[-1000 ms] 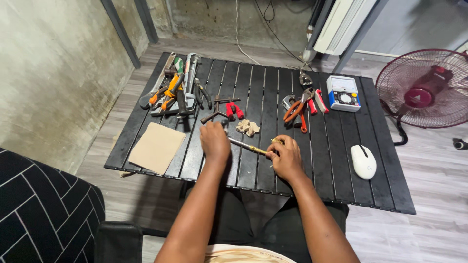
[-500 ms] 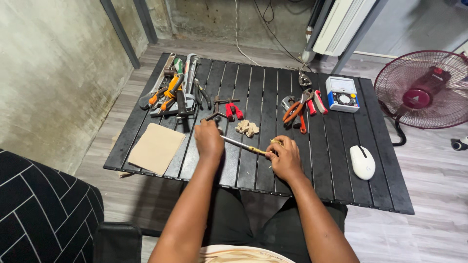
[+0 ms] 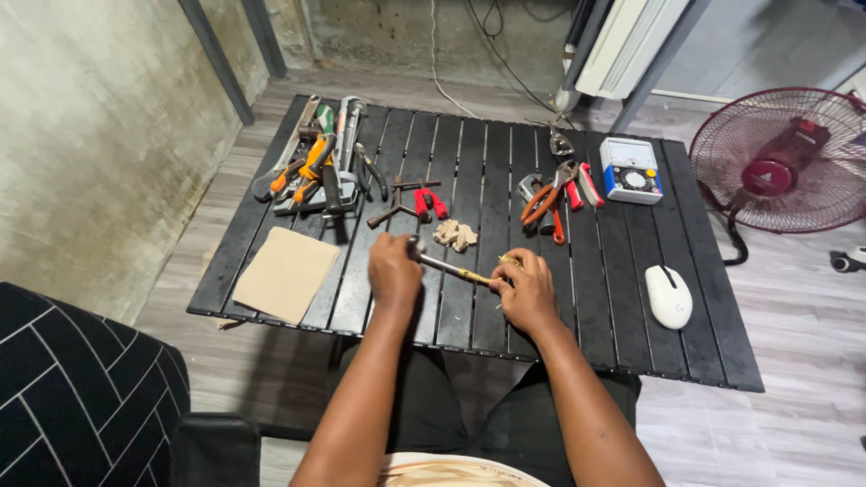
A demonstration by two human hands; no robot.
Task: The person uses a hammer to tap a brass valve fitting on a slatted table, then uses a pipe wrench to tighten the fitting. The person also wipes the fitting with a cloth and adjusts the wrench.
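A black slatted table [image 3: 686,352] carries a tan sheet [image 3: 286,272] near its front left corner, a heap of hand tools [image 3: 316,167] at the back left and a white mouse [image 3: 669,296] toward the right edge. Near the front edge at the middle, the left hand [image 3: 394,270] is closed around the metal end of a slim rod tool [image 3: 451,268] and the right hand [image 3: 527,290] grips its yellow end, the tool held just above the slats

The left hand [image 3: 394,271] slid nearer (tool [image 3: 451,267] flatter now).

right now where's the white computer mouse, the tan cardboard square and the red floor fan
white computer mouse [image 3: 668,296], head view, middle of its top shell
tan cardboard square [image 3: 286,272], head view, centre of its face
red floor fan [image 3: 783,159], head view, hub
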